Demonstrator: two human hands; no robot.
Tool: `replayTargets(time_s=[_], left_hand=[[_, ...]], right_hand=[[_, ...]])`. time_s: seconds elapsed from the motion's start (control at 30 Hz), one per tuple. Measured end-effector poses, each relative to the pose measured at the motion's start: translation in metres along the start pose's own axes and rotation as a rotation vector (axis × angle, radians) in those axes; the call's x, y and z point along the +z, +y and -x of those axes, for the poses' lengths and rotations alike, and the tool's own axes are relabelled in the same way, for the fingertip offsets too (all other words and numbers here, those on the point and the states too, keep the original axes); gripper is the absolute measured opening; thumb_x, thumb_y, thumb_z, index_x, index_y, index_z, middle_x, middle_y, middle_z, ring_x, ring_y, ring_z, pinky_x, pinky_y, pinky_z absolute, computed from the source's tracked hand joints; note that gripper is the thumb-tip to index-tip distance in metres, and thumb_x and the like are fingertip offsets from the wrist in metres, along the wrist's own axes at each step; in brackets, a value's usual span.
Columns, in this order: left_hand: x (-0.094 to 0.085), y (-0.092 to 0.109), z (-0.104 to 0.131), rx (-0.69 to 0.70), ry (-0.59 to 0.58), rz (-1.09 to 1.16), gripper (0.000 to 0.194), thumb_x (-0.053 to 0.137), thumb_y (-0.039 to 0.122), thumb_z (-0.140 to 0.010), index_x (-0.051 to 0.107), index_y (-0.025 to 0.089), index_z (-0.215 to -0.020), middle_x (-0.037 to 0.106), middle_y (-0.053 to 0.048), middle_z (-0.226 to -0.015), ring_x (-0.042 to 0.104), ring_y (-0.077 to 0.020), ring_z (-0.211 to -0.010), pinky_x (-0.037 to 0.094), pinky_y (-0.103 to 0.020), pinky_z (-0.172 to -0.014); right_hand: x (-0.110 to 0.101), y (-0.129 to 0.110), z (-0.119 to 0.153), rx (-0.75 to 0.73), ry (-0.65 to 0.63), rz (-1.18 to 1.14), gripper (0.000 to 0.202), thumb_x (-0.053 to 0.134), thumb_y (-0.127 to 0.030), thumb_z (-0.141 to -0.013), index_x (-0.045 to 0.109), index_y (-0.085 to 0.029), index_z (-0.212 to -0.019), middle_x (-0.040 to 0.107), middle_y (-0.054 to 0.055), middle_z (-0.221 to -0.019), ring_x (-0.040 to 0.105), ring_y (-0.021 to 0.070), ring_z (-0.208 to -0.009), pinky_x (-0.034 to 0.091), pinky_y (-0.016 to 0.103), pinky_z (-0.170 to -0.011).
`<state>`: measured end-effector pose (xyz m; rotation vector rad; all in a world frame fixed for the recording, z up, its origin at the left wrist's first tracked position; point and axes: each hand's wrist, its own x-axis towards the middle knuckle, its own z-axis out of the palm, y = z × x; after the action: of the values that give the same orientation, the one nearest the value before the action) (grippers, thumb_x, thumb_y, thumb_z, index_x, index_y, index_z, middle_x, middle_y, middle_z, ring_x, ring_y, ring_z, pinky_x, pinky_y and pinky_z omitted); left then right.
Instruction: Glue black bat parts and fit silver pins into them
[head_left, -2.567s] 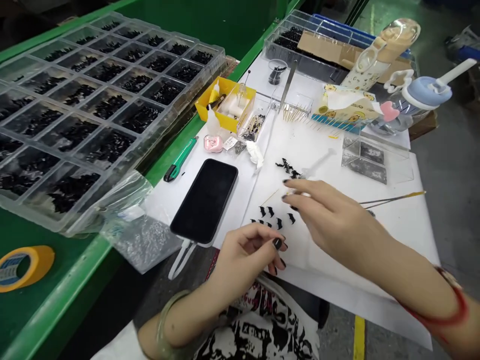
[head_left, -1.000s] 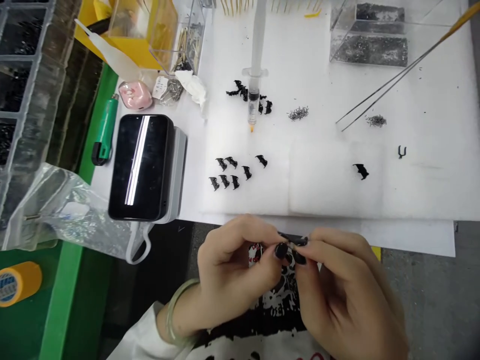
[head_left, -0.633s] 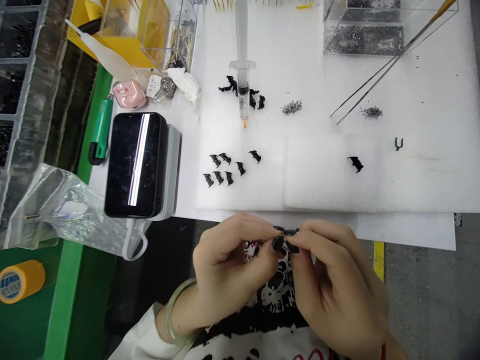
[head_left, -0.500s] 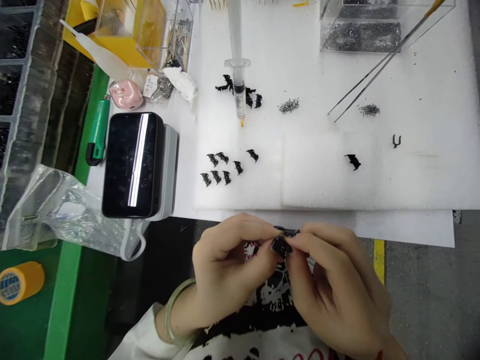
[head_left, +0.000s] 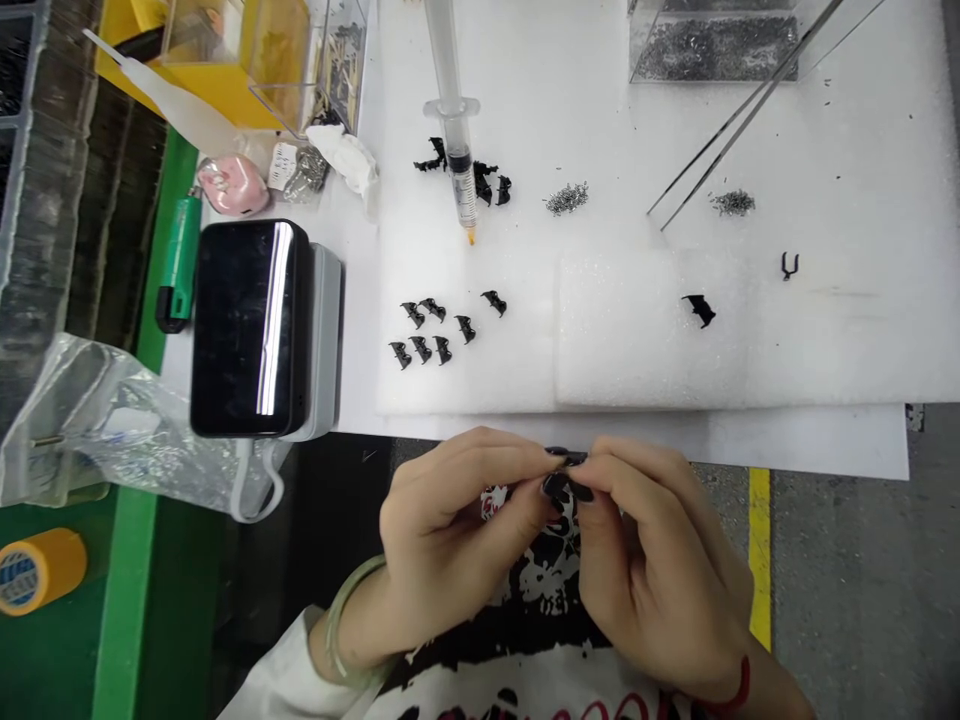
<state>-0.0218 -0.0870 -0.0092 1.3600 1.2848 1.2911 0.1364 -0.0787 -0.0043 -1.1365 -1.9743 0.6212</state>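
My left hand (head_left: 457, 530) and my right hand (head_left: 660, 540) meet in front of the foam's near edge, each in a pinch. Between their fingertips is a small black part (head_left: 574, 461), mostly covered by fingers and dark nails, so its shape is unclear. On the white foam sheet (head_left: 525, 375) lie several small black bat-shaped pieces (head_left: 442, 350) at left. A single black bat-shaped piece (head_left: 700, 309) rests farther right, with a tiny black fork-shaped part (head_left: 789, 266) beyond it.
A syringe (head_left: 463, 190) with an orange tip lies over more black pieces. Tweezers (head_left: 720, 150) slant between two piles of tiny metal bits (head_left: 568, 198). Clear boxes stand at the back. At left are a black-screened device (head_left: 247, 330), a green cutter (head_left: 180, 260) and a plastic bag (head_left: 120, 420).
The view has shifted slightly, so the table things appear a little farther left and up. My hands stay together, with the right thumb and fingers slightly adjusted around the small black part.
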Motion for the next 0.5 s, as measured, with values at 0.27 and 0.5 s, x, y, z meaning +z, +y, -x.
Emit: replayTargets(time_s=[0.27, 0.5], left_hand=[[-0.0044, -0.0047, 0.0016, 0.051, -0.036, -0.055, 0.034, 0.068, -0.004, -0.086, 0.074, 0.019, -0.111, 0.076, -0.003, -0.095, 0.073, -0.015, -0.078, 0.062, -0.023, -0.065], [-0.0062, -0.0082, -0.0012, 0.136, -0.06, -0.085, 0.036, 0.066, -0.006, -0.085, 0.073, 0.015, -0.113, 0.076, -0.006, -0.097, 0.073, -0.0157, -0.083, 0.062, -0.024, -0.068]], right_hand=[[0.0055, 0.0006, -0.0011, 0.039, 0.039, -0.014, 0.032, 0.051, 0.008, -0.088, 0.062, -0.009, -0.113, 0.065, 0.011, -0.105, 0.064, 0.0178, -0.097, 0.059, 0.026, -0.085], [0.0068, 0.0016, -0.0012, 0.038, 0.055, -0.016, 0.029, 0.049, 0.007, -0.091, 0.063, -0.009, -0.11, 0.066, 0.01, -0.101, 0.065, 0.0163, -0.094, 0.059, 0.025, -0.082]])
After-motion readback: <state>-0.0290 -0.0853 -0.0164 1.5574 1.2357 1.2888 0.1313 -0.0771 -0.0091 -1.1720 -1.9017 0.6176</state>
